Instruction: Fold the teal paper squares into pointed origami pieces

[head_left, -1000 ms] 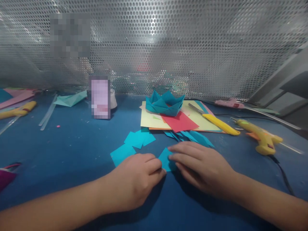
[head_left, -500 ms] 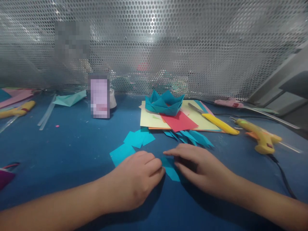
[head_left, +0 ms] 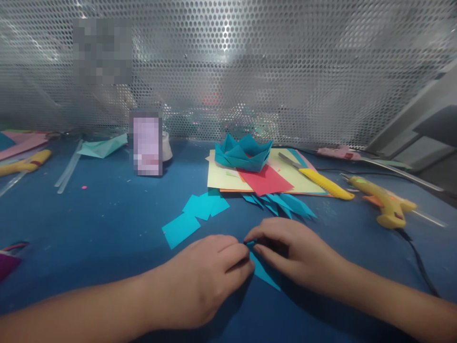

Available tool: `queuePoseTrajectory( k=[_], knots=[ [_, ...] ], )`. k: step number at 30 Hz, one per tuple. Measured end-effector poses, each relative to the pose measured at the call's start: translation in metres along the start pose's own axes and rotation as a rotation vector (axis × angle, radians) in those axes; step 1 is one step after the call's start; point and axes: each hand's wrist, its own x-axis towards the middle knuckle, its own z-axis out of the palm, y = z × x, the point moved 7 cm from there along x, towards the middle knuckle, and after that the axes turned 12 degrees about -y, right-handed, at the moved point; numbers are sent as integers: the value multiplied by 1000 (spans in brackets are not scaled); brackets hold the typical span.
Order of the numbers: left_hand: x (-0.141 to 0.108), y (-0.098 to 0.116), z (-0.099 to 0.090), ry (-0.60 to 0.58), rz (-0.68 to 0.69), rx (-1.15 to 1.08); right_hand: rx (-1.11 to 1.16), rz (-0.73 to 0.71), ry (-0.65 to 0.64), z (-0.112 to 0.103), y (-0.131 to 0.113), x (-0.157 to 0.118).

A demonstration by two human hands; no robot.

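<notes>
Between my two hands is a small blue paper piece (head_left: 264,274), its lower corner pointing toward me. My left hand (head_left: 210,276) is closed on the paper's left side, fingers bunched over it. My right hand (head_left: 289,247) pinches the paper's top edge between thumb and forefinger; part of the paper is hidden by the fingers. Beyond the left hand lie several loose blue paper squares (head_left: 181,228). Just past the right hand rests a bunch of folded blue paper points (head_left: 285,204). Farther back stands a blue folded-paper ring (head_left: 244,155) with pointed tips.
Coloured paper sheets (head_left: 217,178) lie under a red paper (head_left: 266,181) and a yellow utility knife (head_left: 324,183). A yellow glue gun (head_left: 389,202) with a cord sits at right. At left are a phone (head_left: 146,143), clear glue sticks (head_left: 69,166) and mint folded paper (head_left: 103,146).
Both hands have shifted slightly toward me with the blue paper. It has turned, and its corner now points downward. My right thumb and forefinger have closed onto its edge.
</notes>
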Motion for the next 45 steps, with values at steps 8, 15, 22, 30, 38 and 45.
queuePoseTrajectory(
  k=[8,15,22,30,38,45],
  knots=[
    [1,-8,-1,20,-53,29,74,104,84,-2,14,2],
    [5,-8,3,-21,-63,-6,-35,63,120,-8,14,4],
    [4,-9,4,-5,-76,-27,-136,-167,84,-6,9,3],
    [5,-10,-2,34,-84,-25,-347,-306,84,-2,2,-3],
    [4,-10,-1,34,-69,-36,-495,-326,46,3,1,-7],
    [4,-9,-3,31,-70,-32,-495,-334,18,3,-1,-6]
  ],
)
